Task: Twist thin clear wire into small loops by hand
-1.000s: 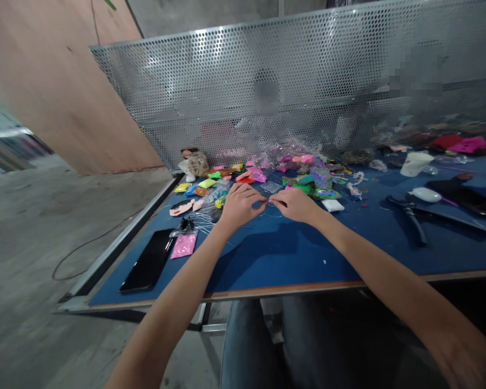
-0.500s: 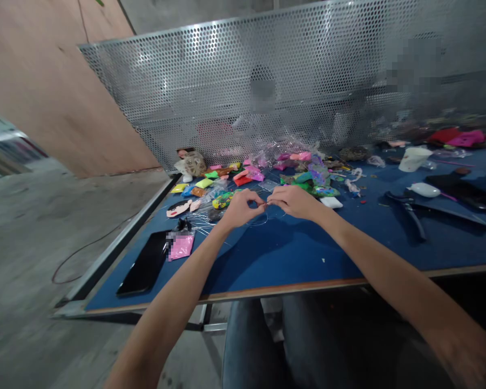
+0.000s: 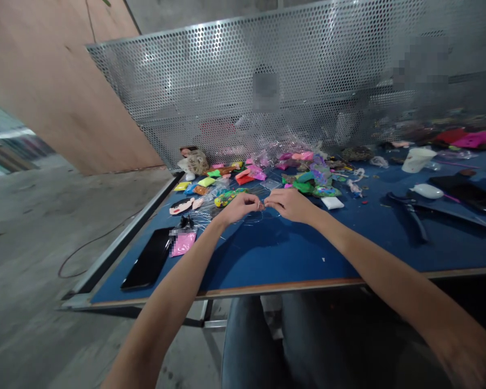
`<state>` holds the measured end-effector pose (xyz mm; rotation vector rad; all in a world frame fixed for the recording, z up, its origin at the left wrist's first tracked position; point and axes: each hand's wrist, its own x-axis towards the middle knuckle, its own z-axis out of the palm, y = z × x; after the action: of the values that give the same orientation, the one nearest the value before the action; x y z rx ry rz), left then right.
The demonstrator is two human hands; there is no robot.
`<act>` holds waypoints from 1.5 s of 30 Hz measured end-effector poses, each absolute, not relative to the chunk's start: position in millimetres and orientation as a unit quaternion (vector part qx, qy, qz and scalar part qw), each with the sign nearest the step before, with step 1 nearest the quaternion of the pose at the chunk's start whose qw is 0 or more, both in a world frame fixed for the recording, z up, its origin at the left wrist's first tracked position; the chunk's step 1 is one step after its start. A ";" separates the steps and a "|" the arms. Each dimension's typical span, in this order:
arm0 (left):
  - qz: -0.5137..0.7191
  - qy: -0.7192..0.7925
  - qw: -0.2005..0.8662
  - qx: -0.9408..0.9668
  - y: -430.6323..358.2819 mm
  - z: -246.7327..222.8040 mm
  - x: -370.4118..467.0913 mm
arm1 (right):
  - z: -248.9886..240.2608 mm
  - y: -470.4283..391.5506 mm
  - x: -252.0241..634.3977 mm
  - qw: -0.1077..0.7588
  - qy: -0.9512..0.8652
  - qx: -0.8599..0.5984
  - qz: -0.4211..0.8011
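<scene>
My left hand (image 3: 240, 208) and my right hand (image 3: 291, 205) meet fingertip to fingertip just above the blue tabletop. Both are closed in a pinch on a thin wire (image 3: 254, 219), which curves in a loose loop below the fingers. The pinched part is too small to make out clearly. Several straight silvery wires (image 3: 202, 218) lie fanned out left of my left hand. A yellow and green patterned packet (image 3: 227, 198) is just behind that hand. Beyond my right wrist rests a small white packet (image 3: 332, 202).
A black phone (image 3: 149, 259) and pink packet (image 3: 183, 243) lie at the left. Colourful clay packets (image 3: 206, 182) line the back before a perforated metal screen (image 3: 210, 81). At the right are a dark-handled tool (image 3: 410, 216), white paper cup (image 3: 418, 160) and black flat object (image 3: 472, 193).
Both hands stay together, with the left hand's fingers more closed over the wire and the wrist slightly lower left. The view has shifted slightly.
</scene>
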<state>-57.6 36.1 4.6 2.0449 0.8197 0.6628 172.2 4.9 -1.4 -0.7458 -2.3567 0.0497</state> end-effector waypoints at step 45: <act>0.348 0.352 0.199 0.846 20.0 15.4 -54.0 | 3.2 -6.8 167.7 0.322 -0.860 -0.391 -0.067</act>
<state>-54.0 20.0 15.4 2.3664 0.9843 0.9726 167.7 -6.8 3.2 -1.0260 -2.2569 -0.1749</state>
